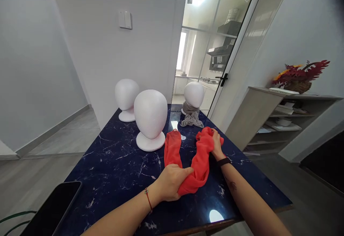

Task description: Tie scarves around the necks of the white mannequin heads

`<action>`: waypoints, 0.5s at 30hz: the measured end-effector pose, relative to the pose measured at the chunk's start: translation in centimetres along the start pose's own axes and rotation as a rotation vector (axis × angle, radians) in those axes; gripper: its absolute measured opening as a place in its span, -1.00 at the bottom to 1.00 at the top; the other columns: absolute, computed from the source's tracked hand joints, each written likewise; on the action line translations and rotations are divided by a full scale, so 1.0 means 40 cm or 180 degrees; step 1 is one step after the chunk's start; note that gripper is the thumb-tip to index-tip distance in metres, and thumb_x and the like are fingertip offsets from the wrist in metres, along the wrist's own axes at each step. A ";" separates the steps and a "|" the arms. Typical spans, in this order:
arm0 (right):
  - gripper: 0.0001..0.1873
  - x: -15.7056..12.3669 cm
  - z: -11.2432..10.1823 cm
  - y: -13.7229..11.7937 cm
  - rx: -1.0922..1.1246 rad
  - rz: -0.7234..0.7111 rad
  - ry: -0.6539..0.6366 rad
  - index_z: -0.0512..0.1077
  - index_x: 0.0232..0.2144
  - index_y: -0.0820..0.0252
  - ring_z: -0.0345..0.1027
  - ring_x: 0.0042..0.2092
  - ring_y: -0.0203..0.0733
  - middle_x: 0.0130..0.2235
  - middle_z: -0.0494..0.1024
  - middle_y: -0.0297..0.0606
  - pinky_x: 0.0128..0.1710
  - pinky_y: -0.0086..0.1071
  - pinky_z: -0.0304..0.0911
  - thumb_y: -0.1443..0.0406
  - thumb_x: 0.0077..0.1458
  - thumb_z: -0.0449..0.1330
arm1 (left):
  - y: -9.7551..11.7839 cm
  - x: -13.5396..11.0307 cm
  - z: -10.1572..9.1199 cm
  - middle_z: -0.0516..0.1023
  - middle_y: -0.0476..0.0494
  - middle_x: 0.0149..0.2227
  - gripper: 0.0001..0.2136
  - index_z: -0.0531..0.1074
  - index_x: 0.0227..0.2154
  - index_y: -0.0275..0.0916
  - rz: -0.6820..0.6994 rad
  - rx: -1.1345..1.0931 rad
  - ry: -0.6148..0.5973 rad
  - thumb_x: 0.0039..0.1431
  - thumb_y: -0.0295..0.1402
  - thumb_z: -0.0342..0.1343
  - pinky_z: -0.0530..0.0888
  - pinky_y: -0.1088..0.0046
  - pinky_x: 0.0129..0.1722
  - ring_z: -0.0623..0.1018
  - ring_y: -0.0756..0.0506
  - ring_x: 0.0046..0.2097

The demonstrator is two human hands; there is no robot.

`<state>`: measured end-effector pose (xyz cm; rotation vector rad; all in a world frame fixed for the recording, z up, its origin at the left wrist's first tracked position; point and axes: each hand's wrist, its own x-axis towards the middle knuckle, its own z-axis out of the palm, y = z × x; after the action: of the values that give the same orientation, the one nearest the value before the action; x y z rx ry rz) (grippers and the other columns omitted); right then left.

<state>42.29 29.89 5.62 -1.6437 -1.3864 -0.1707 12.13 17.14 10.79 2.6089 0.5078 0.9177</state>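
The left hand (172, 182) is closed around the near bend of a red scarf (199, 164), gripping the bunched fabric close to the front edge of the table (113, 164). The right hand (216, 144) clutches the scarf's far end, which is gathered into a wad near the table's right edge; its fingers are mostly buried in cloth, so how tightly they close is hard to say, though it looks like a full grasp. Between the two grips the scarf runs in a U: one limb lies flat on the dark marbled top and points toward the middle of the table, the other rises to the right hand.

So far the scarf is gathered and held at two places, but it is not on any of the heads. Just beyond it, toward the middle, stands a bare white foam head (150, 118). A second bare head (126, 98) stands at the far left corner. A third head (194, 94), at the far edge, already has a grey scarf (191, 118) wound about its neck. A dark phone (53, 209) lies at the near left corner.
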 end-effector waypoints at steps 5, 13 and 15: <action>-0.43 -0.020 -0.007 -0.005 -0.0227 0.0234 -0.0331 0.07 0.16 0.26 0.24 0.00 0.01 0.00 0.29 0.04 -0.03 -0.12 0.20 0.25 0.09 -0.07 | 0.003 0.005 0.005 0.57 -0.17 -0.28 -0.64 0.35 -0.01 -0.25 -0.1001 -0.2087 -0.0383 0.19 -0.28 -0.14 0.43 0.36 -0.26 0.53 -0.11 -0.30; -0.48 0.015 -0.029 0.002 0.0248 0.0513 0.0367 0.20 0.09 0.26 0.13 0.13 -0.05 0.06 0.27 0.02 0.11 -0.14 0.07 0.21 0.20 -0.28 | -0.014 -0.007 -0.008 0.32 -0.07 -0.75 -0.64 0.34 -0.83 -0.19 -0.1627 -0.3369 -0.1281 0.03 -0.29 -0.05 0.29 0.41 -0.58 0.31 -0.03 -0.64; -0.48 0.023 -0.037 0.000 0.0254 0.0234 0.0709 0.14 0.13 0.27 0.05 0.17 -0.07 0.12 0.20 0.03 0.14 -0.14 0.02 0.17 0.20 -0.23 | -0.013 -0.016 -0.003 0.32 -0.04 -0.77 -0.73 0.34 -0.83 -0.20 -0.1974 -0.3313 -0.0870 -0.09 -0.34 0.02 0.28 0.41 -0.63 0.30 -0.03 -0.66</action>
<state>43.28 29.45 7.00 -1.5563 -1.1489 -0.2447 11.46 17.35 10.32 1.4585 0.5193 0.4102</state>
